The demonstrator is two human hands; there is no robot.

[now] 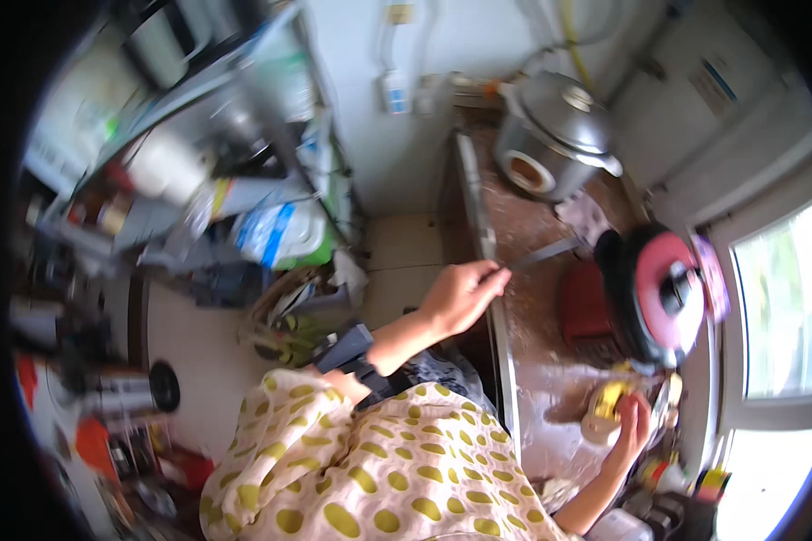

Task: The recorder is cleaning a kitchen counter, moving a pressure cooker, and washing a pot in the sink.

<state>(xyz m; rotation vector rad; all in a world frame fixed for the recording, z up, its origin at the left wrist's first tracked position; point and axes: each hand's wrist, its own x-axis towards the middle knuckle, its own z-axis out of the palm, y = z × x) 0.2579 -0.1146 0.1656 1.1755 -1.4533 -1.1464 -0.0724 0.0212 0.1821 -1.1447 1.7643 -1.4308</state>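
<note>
My left hand (463, 297) grips the dark end of a long, flat utensil (545, 254), perhaps a knife, over the counter's front edge. Its grey end points toward a crumpled pale cloth (584, 215). Farther right, my right hand (630, 426) is at the side of a small round container (599, 427) with yellow on top. The fingers are bent and blurred, so whether they hold it is unclear. Between the hands stands a red-and-black electric cooker (656, 297), its lid facing up.
A silver-grey electric pot (555, 135) stands at the counter's far end. Several jars crowd the window side near a seasoning jar (663, 473). A metal shelf rack (298, 155) holds bags and pans at left. Green produce (291, 341) lies below it. The brown counter (528, 318) has a metal-trimmed edge.
</note>
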